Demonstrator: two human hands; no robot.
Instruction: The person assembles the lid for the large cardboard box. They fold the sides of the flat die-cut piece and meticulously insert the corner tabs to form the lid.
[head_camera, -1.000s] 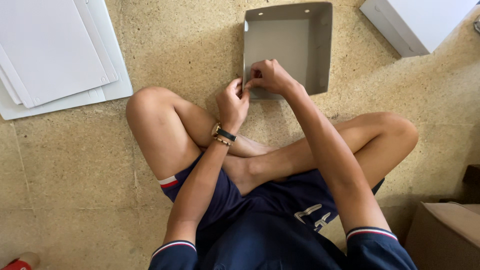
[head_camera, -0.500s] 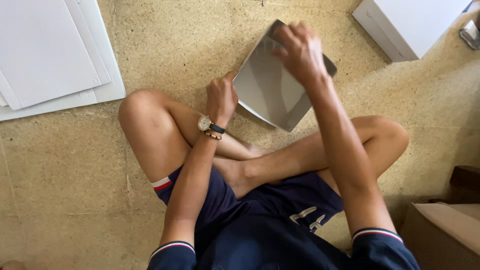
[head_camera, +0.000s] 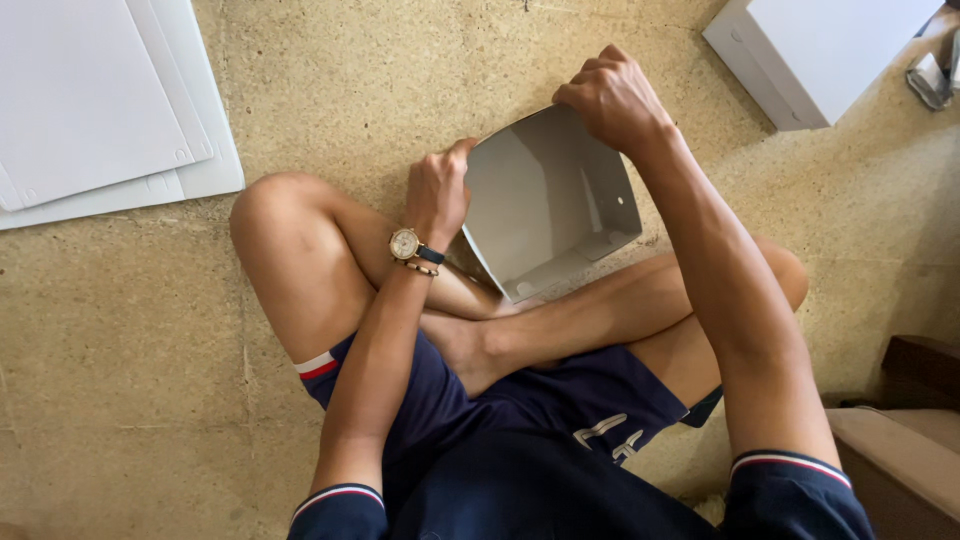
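— From the head view, what have we got in hand?

— Our right hand (head_camera: 612, 100) is clamped over the top edge of the grey cardboard tray (head_camera: 545, 205), tilting it up above our crossed legs; our left hand (head_camera: 440, 195) pinches its left wall, which steadies the fold.

— And the packaging around us?

— Flat white sheets (head_camera: 100, 100) lie stacked top left, a closed white box (head_camera: 830, 55) top right, a brown carton (head_camera: 900, 440) at the right edge.

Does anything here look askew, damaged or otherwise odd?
Nothing looks damaged or spilled. The grey folded cardboard tray sits tilted above the crossed legs, but both hands hold it: left hand on its left edge, right hand gripping its top rim.
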